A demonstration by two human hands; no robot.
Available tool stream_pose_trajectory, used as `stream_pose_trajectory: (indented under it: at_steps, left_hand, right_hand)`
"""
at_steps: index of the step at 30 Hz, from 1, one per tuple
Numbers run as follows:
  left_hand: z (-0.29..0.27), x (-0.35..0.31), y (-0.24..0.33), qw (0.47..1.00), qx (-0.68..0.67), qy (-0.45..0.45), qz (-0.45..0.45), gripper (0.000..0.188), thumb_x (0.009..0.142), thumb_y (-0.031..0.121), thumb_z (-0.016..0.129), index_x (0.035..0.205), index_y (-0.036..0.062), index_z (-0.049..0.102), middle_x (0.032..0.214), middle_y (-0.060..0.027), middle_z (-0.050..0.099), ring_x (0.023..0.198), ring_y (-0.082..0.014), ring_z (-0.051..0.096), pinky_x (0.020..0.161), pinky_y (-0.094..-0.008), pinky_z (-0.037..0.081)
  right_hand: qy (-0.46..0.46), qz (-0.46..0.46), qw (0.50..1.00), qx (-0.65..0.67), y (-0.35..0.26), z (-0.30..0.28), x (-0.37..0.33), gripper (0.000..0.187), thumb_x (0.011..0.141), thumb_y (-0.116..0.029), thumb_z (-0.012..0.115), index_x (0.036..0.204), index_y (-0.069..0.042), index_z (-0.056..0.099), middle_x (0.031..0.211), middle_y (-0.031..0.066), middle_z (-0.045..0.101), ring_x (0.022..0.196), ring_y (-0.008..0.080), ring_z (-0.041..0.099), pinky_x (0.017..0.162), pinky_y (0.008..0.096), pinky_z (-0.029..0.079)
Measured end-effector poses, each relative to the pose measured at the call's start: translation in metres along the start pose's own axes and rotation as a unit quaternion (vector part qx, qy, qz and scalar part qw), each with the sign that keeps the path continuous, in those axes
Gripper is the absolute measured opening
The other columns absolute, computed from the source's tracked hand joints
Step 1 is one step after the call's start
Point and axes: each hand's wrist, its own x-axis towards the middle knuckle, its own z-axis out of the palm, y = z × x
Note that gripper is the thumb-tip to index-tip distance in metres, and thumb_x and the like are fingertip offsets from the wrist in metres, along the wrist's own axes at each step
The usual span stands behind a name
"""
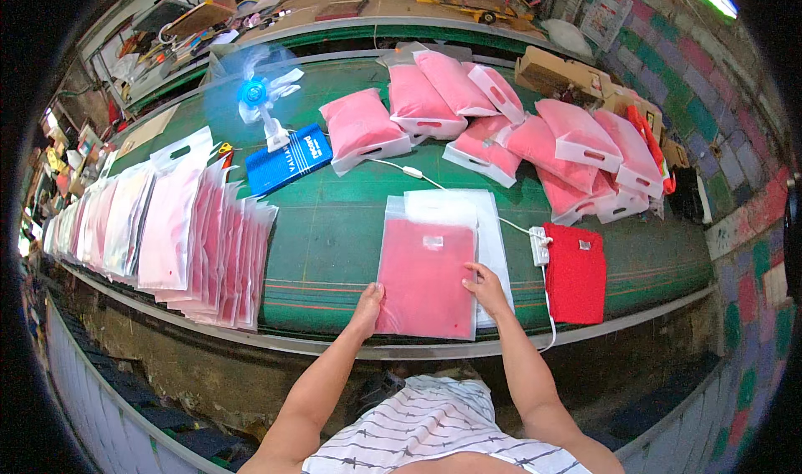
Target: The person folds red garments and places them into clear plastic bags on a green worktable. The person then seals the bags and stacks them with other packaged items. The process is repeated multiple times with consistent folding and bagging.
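A flat frosted plastic bag (428,286) with folded red cloth inside lies in front of me; a small pale label shows near the cloth's top. My left hand (368,309) is closed on the bag's left edge, thumb on top. At the right edge, my right hand (489,290) pinches the bag between thumb and fingers. Beneath it, white plastic bags (491,240) stick out to the right and above. A folded red cloth (576,275) with a label lies uncovered farther right.
Filled pink bags (363,127) with handle holes are heaped at the back. A row of flat packed bags (180,232) stands at left. A spinning blue fan (253,94) stands beside a blue box (290,160). A white power strip (539,247) trails its cord across the green table (317,257).
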Motion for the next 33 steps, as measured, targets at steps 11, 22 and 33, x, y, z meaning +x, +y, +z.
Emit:
stream_pose_trajectory:
  at_steps: [11, 22, 33]
  left_hand:
    - [0.001, 0.003, -0.016, 0.999, -0.006, 0.035, 0.021, 0.035, 0.104, 0.026, 0.057, 0.125, -0.0012, 0.062, 0.112, -0.0062, 0.068, 0.104, -0.0149, 0.059, 0.095, -0.0327, 0.047]
    - [0.016, -0.044, 0.027, 0.991, 0.049, 0.028, 0.121, 0.052, 0.092, -0.004, 0.055, 0.143, -0.0013, 0.049, 0.136, -0.0105, 0.059, 0.125, -0.0206, 0.055, 0.109, -0.0339, 0.041]
    - [-0.084, -0.118, 0.180, 0.800, 0.517, 0.117, 0.283, 0.050, 0.092, 0.002, 0.060, 0.141, 0.0024, 0.051, 0.113, -0.0247, 0.062, 0.098, -0.0401, 0.063, 0.086, -0.0401, 0.052]
  right_hand:
    - [-0.006, -0.023, 0.995, -0.098, -0.011, 0.007, 0.002, 0.034, 0.086, -0.008, 0.073, 0.120, -0.002, 0.070, 0.124, 0.0113, 0.068, 0.115, 0.0228, 0.063, 0.099, 0.0331, 0.049]
    - [-0.150, -0.064, 0.976, -0.145, -0.061, 0.026, -0.017, 0.067, 0.077, -0.001, 0.073, 0.141, -0.004, 0.056, 0.142, 0.0137, 0.057, 0.138, 0.0271, 0.048, 0.117, 0.0363, 0.034]
    - [-0.097, -0.205, 0.972, -0.060, -0.140, 0.164, -0.015, 0.064, 0.079, 0.005, 0.071, 0.141, -0.002, 0.055, 0.135, 0.0135, 0.058, 0.130, 0.0253, 0.053, 0.110, 0.0340, 0.039]
